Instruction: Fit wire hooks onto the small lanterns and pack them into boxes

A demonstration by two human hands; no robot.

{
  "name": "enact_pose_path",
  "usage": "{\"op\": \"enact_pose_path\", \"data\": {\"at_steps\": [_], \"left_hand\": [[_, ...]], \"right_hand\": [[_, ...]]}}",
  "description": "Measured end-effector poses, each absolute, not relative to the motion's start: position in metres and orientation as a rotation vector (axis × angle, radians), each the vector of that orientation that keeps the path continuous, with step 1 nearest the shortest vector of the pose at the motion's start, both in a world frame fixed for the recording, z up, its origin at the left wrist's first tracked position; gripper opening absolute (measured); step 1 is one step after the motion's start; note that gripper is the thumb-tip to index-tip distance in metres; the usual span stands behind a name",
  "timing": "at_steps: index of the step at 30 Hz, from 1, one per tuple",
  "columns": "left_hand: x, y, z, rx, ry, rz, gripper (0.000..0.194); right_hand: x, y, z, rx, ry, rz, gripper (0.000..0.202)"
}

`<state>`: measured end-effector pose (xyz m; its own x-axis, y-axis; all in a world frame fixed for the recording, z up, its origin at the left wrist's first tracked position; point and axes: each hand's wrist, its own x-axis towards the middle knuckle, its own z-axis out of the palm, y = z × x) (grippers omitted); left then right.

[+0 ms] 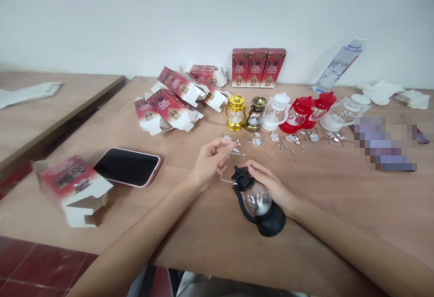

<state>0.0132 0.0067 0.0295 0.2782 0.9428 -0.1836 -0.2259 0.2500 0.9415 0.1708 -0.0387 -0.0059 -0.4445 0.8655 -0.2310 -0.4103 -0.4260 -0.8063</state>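
Observation:
My right hand (271, 184) is wrapped around the back of a small black lantern (259, 202) with a clear globe, held tilted above the table near its front edge. Its star-shaped cap points away from me, and the rounded base faces me. My left hand (213, 159) is closed in a pinch on a thin bent wire handle (226, 180). One end of that wire meets the lantern near its cap; the other end sticks out past my fingertips. Part of the wire is hidden by my fingers.
Behind my hands stands a row of gold, bronze, white and red lanterns (296, 115), with wire handles and small metal parts (274, 138) before it. Red boxes (176, 107), a phone (129, 167) and an opened box (76, 184) lie left. A bottle (339, 65) leans on the wall.

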Motion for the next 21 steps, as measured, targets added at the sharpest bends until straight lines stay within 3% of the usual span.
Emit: {"op": "enact_pose_path", "data": {"at_steps": [21], "left_hand": [[0.0127, 0.0066, 0.0205, 1.015, 0.931, 0.894, 0.032]], "right_hand": [[0.17, -0.039, -0.0032, -0.846, -0.872, 1.956, 0.03]]}}
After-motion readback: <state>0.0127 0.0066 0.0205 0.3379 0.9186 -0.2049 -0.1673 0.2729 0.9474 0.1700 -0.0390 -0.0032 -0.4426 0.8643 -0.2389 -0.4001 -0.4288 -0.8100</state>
